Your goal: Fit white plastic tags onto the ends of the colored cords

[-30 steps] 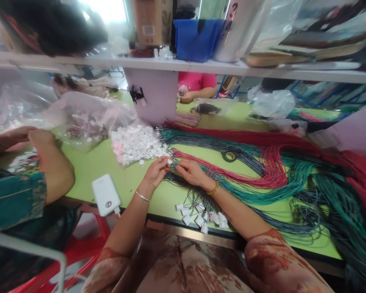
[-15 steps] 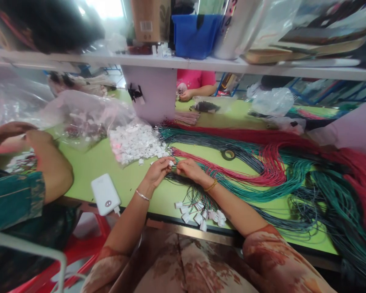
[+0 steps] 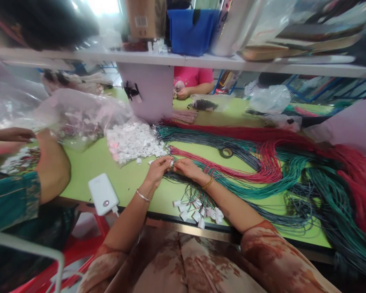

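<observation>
My left hand [image 3: 157, 170] pinches a small white plastic connector [image 3: 171, 163] between thumb and fingertips. Right against it, my right hand [image 3: 187, 168] is closed in a pinch; a wire seems to be in its fingers, though the fingers mostly hide it. Beyond my hands lie red wires [image 3: 225, 169] with their tips by my fingertips, and green wires [image 3: 247, 188] run beside them. Nearer to me, several wired white connectors [image 3: 198, 213] lie in a cluster by the table's front edge. A heap of loose white connectors [image 3: 134, 140] spills from a clear bag at the left.
A white power bank [image 3: 103, 194] with a cable lies left of my arm. A roll of black tape [image 3: 226, 152] sits among the wires. A shelf [image 3: 152, 59] with a blue bin [image 3: 192, 32] spans above. A co-worker's arm [image 3: 53, 167] is at the left, another person [image 3: 193, 81] across the table.
My hands have come slightly closer together at the connector. The whole view has shifted a little. At the left, the co-worker's hands have moved apart.
</observation>
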### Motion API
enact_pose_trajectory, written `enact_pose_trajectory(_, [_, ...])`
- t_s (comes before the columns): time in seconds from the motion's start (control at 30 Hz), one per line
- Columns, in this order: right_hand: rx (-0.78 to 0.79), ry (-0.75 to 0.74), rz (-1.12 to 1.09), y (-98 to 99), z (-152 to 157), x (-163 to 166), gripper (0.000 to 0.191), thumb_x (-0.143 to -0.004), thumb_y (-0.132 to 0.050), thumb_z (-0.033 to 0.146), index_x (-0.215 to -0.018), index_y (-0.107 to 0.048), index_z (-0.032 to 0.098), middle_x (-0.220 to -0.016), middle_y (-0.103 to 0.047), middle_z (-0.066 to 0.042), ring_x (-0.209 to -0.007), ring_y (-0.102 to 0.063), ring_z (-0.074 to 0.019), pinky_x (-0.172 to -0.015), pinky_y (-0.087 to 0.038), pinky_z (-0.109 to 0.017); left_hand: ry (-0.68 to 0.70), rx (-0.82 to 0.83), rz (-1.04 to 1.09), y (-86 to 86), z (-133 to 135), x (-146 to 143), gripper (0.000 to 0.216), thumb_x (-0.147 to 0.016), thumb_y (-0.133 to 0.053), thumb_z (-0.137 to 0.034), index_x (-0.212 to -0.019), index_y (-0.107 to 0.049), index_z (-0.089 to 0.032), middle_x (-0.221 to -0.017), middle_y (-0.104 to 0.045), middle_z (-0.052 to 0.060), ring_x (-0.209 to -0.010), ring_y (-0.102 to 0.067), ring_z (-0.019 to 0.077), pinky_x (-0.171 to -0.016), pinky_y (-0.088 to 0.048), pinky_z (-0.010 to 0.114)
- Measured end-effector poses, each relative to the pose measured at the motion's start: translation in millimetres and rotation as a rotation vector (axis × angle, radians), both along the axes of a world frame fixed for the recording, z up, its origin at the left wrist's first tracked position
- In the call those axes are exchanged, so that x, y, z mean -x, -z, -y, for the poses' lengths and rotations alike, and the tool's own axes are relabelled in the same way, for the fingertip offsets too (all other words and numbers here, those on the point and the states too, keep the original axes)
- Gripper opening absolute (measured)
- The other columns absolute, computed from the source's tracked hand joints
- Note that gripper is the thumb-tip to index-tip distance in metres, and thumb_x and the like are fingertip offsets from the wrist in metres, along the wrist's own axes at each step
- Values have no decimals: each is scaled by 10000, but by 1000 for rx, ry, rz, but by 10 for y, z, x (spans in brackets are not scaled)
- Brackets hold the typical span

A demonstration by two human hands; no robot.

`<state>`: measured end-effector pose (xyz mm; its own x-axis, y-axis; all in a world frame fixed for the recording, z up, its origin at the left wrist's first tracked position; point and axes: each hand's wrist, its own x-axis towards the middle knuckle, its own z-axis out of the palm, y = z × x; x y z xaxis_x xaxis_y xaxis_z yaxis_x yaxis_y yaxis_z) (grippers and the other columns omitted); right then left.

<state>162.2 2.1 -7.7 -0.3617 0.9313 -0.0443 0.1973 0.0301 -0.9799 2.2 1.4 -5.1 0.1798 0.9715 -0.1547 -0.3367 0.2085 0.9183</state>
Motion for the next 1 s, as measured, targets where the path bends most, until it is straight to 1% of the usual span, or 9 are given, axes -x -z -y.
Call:
enact_pose_trajectory(0.13, [-304,117,80,32,-19,-30,206,-814,-529,358,-729,-516,171,-656,-497,29,-585,-396,-95,-552,-318,-215,-57,41,13,12,-28,18,314,-607,-805,-286,-858,-727,-115,-676,-638,14,-562,-495,61,-554,-383,202])
enact_pose_trajectory(0.23, [-406,104,116,19,-2,-29,152,-822,-507,305,-755,-523,170,-676,-517,23,-595,-407,-97,-565,-323,-219,-42,53,13,14,-33,23,323,-593,-811,-286,-853,-727,-116,-668,-632,12,-567,-496,64,-558,-387,203])
enact_pose_trajectory(0.3, [-444,112,150,13,16,-13,135,-809,-509,277,-726,-516,170,-651,-513,24,-582,-402,-97,-557,-311,-220,-42,42,5,18,-27,12,324,-590,-812,-289,-852,-727,-118,-655,-626,8,-565,-493,66,-556,-386,206])
enact_pose_trajectory(0.43, [-433,155,202,18,43,38,161,-796,-509,274,-671,-489,173,-593,-488,31,-535,-371,-90,-523,-284,-216,-60,13,-1,39,-8,-34,303,-605,-799,-284,-851,-725,-122,-648,-624,8,-565,-490,69,-556,-382,208])
enact_pose_trajectory(0.53, [-464,179,239,19,54,56,182,-822,-504,295,-689,-504,171,-603,-511,21,-528,-385,-92,-526,-285,-220,-87,11,6,52,-4,-56,266,-624,-781,-263,-843,-724,-123,-643,-621,9,-559,-490,65,-555,-382,205])
enact_pose_trajectory(0.67, [-563,136,308,4,66,43,169,-852,-488,271,-722,-525,170,-627,-531,5,-545,-404,-103,-546,-285,-232,-98,48,15,44,-10,-40,236,-627,-771,-243,-824,-727,-121,-668,-634,21,-555,-496,63,-547,-393,203])
enact_pose_trajectory(0.83, [-584,123,381,3,84,55,205,-852,-489,257,-662,-491,178,-582,-489,10,-526,-364,-106,-534,-259,-244,-72,32,-43,36,4,-30,259,-603,-783,-270,-810,-735,-122,-625,-621,15,-537,-489,66,-517,-374,196])
enact_pose_trajectory(0.9, [-569,70,384,0,59,14,216,-857,-491,270,-665,-505,173,-590,-501,9,-533,-374,-106,-543,-270,-244,-49,24,-103,36,7,-23,253,-594,-783,-277,-786,-735,-119,-598,-610,13,-519,-476,66,-498,-358,197])
enact_pose_trajectory(1.0, [-490,-37,326,-21,-37,-144,248,-885,-468,306,-702,-557,163,-638,-547,2,-582,-429,-112,-582,-322,-234,-27,42,-195,27,-7,18,250,-588,-777,-276,-775,-736,-115,-588,-612,18,-498,-466,66,-478,-341,199])
